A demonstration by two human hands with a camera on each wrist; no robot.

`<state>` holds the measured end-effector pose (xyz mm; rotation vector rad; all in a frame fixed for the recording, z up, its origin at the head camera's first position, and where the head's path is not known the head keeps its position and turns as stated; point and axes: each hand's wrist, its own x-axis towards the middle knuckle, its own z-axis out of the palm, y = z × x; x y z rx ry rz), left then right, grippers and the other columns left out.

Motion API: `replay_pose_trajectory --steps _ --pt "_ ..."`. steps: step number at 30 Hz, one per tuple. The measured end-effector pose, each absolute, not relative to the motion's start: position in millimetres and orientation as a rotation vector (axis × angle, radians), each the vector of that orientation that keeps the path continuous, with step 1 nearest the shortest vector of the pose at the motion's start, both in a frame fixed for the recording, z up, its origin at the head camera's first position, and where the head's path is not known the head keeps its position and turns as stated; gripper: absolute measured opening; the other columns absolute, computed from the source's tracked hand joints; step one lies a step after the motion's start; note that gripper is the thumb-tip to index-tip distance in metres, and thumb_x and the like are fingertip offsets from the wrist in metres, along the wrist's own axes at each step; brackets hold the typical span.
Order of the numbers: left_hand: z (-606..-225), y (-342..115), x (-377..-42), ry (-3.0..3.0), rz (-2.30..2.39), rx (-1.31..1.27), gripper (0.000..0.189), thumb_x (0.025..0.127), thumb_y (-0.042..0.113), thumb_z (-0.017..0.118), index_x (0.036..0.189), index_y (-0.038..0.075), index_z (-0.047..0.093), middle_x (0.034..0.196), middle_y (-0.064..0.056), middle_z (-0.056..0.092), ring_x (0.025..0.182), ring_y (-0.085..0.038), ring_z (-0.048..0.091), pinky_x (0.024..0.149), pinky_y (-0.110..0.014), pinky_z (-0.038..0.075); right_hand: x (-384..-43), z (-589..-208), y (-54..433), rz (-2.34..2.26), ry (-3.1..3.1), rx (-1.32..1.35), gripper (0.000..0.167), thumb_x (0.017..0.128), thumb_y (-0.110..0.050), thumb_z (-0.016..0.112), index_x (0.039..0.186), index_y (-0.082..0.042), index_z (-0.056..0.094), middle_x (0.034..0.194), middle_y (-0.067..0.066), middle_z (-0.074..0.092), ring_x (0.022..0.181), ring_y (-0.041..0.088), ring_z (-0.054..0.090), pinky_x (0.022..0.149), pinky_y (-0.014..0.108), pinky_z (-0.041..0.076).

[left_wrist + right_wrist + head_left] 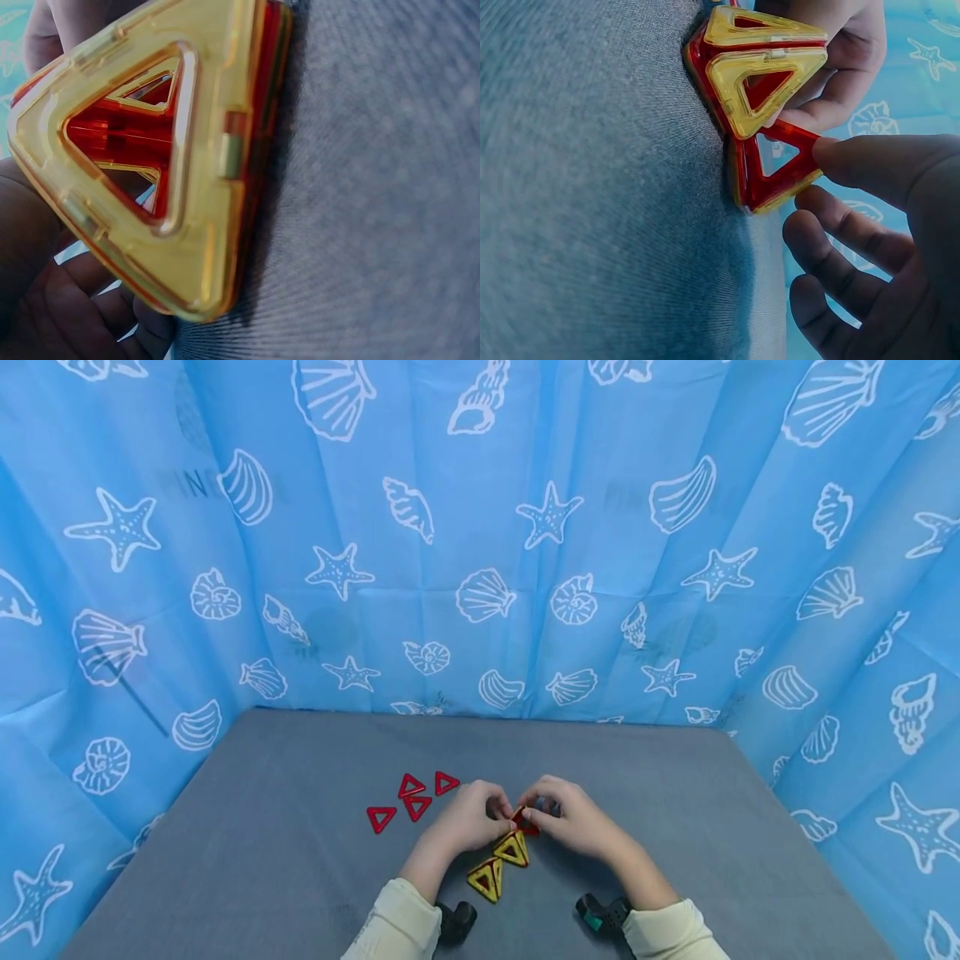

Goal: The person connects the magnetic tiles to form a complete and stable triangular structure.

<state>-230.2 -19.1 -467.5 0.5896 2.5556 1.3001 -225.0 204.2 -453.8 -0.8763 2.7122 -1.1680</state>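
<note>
Close together over the grey table, both hands work at a group of triangular magnetic tiles. My left hand (pixel 474 818) pinches the upper end of the group, its fingertips at the edge of a red tile beside the yellow tile (pixel 206 187). Between thumb and index finger, my right hand (pixel 572 818) pinches a red triangular tile (pixel 780 186) with yellow along its lower edge; its other fingers are curled below. Yellow-and-red tiles joined as a small pyramid (pixel 521 852) stand near the left hand, and another yellow-and-red pyramid (pixel 498 877) is nearer the body.
Several loose red triangular tiles (pixel 381 811) lie flat on the grey tabletop (pixel 285 827), left of the left hand. Black wrist devices (pixel 456 923) sit below both wrists. A blue curtain (pixel 420 543) with white shells hangs around the table's back and sides.
</note>
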Motion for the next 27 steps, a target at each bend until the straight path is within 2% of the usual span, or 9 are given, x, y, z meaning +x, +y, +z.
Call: replay_pose_trajectory --steps 9,27 --pt "-467.7 -19.0 -229.4 2.531 1.29 0.596 0.006 0.095 0.015 0.08 0.091 0.017 0.077 0.085 0.005 0.069 0.079 -0.013 0.062 0.075 -0.037 0.053 -225.3 -452.7 210.1 -1.175 2.688 -0.882 0.017 0.103 -0.016 0.069 0.116 -0.007 0.076 0.111 0.007 0.072 0.086 0.011 0.065 0.071 0.028 0.055" --pt "-468.1 -18.9 -227.5 2.544 1.293 0.603 0.013 0.095 0.016 0.08 0.087 0.016 0.07 0.082 0.002 0.065 0.074 -0.014 0.059 0.069 -0.031 0.049 -228.7 -428.1 259.5 -1.057 2.737 -0.695 0.027 0.106 -0.025 0.067 0.122 -0.004 0.074 0.115 0.008 0.074 0.096 0.019 0.068 0.077 0.03 0.056"
